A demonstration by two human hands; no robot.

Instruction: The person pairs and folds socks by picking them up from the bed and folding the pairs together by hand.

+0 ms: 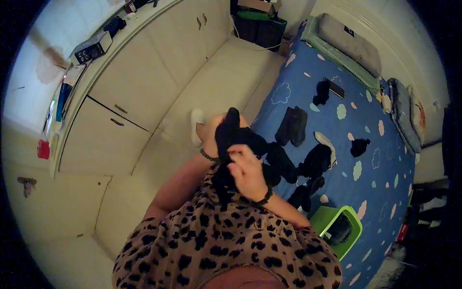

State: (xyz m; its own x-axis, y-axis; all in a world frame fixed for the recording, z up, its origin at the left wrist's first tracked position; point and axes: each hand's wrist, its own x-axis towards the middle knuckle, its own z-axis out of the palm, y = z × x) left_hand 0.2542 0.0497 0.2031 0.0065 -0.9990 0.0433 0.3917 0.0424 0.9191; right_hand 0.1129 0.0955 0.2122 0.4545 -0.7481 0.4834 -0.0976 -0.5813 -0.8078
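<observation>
A black sock is held up in front of my body. My left hand, a beaded bracelet at its wrist, grips the sock from behind; most of its fingers are hidden by the cloth. Against the sock's near side, my right hand pinches the fabric with bent fingers, slightly blurred. More dark socks lie heaped on the bed beside my hands, with a pale sock among them. Farther up lies a flat dark grey pair of socks. A black bundle sits off to the right.
The bed has a blue patterned sheet. On it are a green basket with dark cloth inside, a dark flat rectangular object and a grey pillow. White cabinets line the left, with boxes on top.
</observation>
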